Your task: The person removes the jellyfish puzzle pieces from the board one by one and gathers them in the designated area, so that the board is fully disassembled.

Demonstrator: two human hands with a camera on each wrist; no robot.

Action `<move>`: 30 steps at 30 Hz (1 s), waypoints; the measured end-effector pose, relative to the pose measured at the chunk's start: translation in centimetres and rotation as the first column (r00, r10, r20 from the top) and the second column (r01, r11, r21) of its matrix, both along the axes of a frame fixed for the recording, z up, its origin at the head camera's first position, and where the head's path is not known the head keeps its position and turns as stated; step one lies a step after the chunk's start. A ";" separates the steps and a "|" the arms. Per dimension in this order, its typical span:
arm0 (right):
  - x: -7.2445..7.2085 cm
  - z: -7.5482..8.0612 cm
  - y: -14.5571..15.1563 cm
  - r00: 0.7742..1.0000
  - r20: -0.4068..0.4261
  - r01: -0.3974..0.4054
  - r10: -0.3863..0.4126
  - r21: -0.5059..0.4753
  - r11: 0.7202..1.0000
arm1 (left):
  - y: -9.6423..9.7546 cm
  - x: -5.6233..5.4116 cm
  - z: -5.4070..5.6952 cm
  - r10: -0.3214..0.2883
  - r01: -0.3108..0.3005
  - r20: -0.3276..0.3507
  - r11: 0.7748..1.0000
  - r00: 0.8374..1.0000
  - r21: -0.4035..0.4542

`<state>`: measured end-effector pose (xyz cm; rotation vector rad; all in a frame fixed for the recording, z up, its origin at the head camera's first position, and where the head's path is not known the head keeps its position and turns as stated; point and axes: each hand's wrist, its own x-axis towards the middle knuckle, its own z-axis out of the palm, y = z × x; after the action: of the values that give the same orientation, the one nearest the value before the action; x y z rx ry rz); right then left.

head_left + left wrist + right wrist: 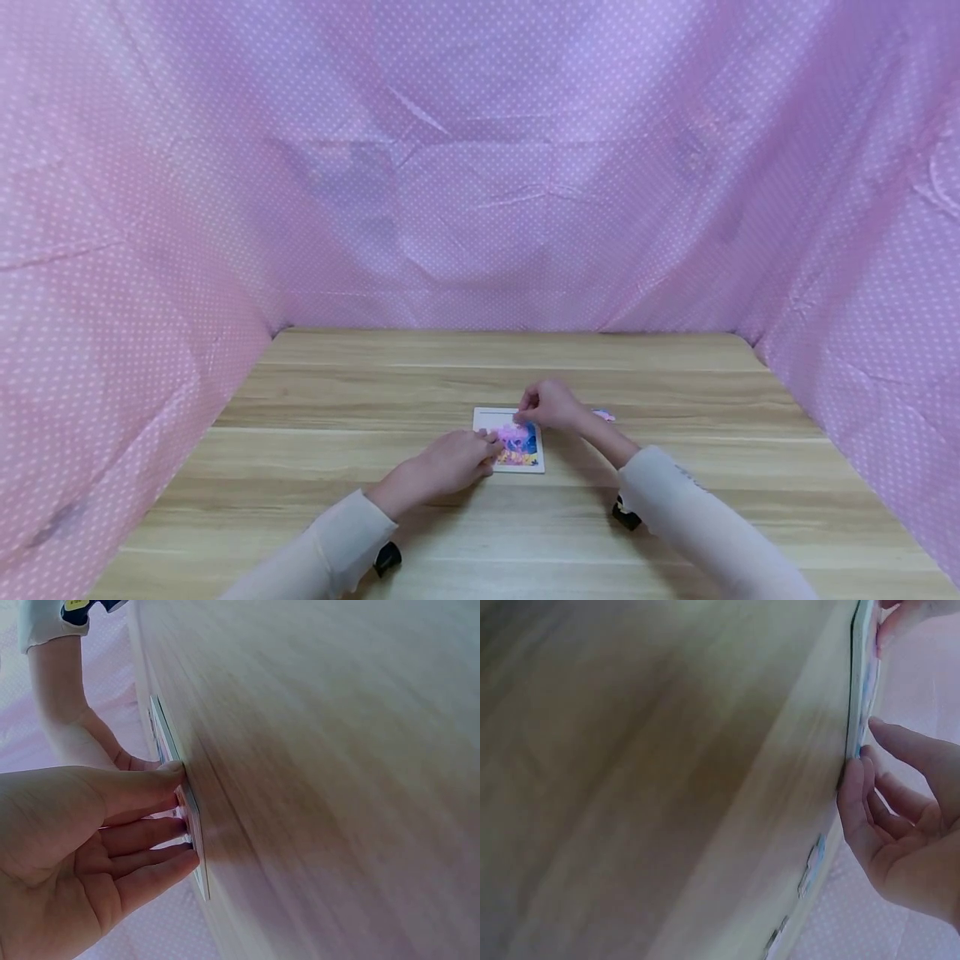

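Observation:
A small picture jigsaw puzzle [528, 457] in a pale frame lies flat on the wooden table, its picture pink, blue and yellow. The left hand [457, 461] rests on its left side, fingers nearly straight on the picture. In the left wrist view, that hand's thumb [169, 771] lies along the frame's edge. Over the far right corner is the right hand [551, 406], bent down with thumb and fingertips at the puzzle. Seen from the right wrist, its fingers [853, 784] touch the frame's edge, with the thumb apart from them; no piece shows between them.
A loose colourful puzzle piece [604, 414] lies right of the frame, partly behind the right forearm. The right wrist view shows two loose bits, one piece [811, 866] nearer the frame and another piece [776, 939] farther off. Pink dotted cloth [480, 208] hangs around the table.

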<state>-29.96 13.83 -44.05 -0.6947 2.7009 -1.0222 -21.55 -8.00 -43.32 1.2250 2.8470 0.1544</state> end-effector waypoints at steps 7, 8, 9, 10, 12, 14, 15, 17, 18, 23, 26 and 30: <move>0.1 -0.3 -0.7 0.996 -0.037 0.081 -0.079 0.052 0.995 | 0.0 -0.1 -0.1 -0.007 0.007 -0.014 1.000 1.000 -0.007; 0.1 -0.3 -0.7 0.996 -0.032 0.087 -0.085 0.058 0.995 | 0.0 -0.1 -0.1 -0.008 0.008 -0.015 1.000 1.000 -0.008; 0.2 -0.2 -0.8 0.996 -0.029 0.092 -0.090 0.061 0.994 | 0.1 -0.1 -0.2 -0.007 0.007 -0.014 1.000 1.000 -0.011; 0.2 -0.3 -0.8 0.995 -0.028 0.096 -0.094 0.066 0.993 | 0.1 0.0 -0.2 -0.003 0.003 -0.011 1.000 1.000 -0.012; 0.1 -0.4 -1.0 0.995 -0.023 0.102 -0.100 0.072 0.992 | 0.1 0.0 -0.2 0.003 -0.003 -0.003 1.000 1.000 -0.012; 0.1 -0.5 -1.1 0.994 -0.027 0.107 -0.105 0.075 0.991 | 0.2 0.0 -0.1 0.012 -0.012 0.006 1.000 1.000 -0.014; 0.1 -0.5 -1.1 0.994 -0.027 0.108 -0.106 0.072 0.992 | 0.2 0.1 -0.1 0.015 -0.014 0.008 1.000 1.000 -0.015; 0.1 -0.6 -1.0 0.995 -0.019 0.098 -0.097 0.060 0.993 | 0.2 0.1 0.0 0.016 -0.015 0.008 1.000 1.000 -0.015; 0.1 -0.6 -0.9 0.996 -0.012 0.092 -0.091 0.052 0.994 | 0.2 0.1 0.0 0.014 -0.014 0.006 1.000 1.000 -0.014; 0.0 -0.3 -0.1 0.999 0.032 -0.003 0.004 -0.025 1.000 | 0.2 0.0 -0.1 0.011 -0.011 -0.001 1.000 1.000 -0.005; -0.2 0.0 0.6 0.994 0.034 -0.101 0.103 -0.054 0.993 | 0.2 0.0 -0.1 0.010 -0.010 -0.002 1.000 1.000 -0.008; -0.4 0.5 1.4 0.979 0.045 -0.196 0.198 -0.043 0.980 | 0.2 0.0 -0.2 0.011 -0.011 0.006 1.000 1.000 -0.007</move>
<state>-30.34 15.26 -43.56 -0.9112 2.5155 -1.0297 -21.54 -7.82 -43.49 1.2053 2.8473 0.1479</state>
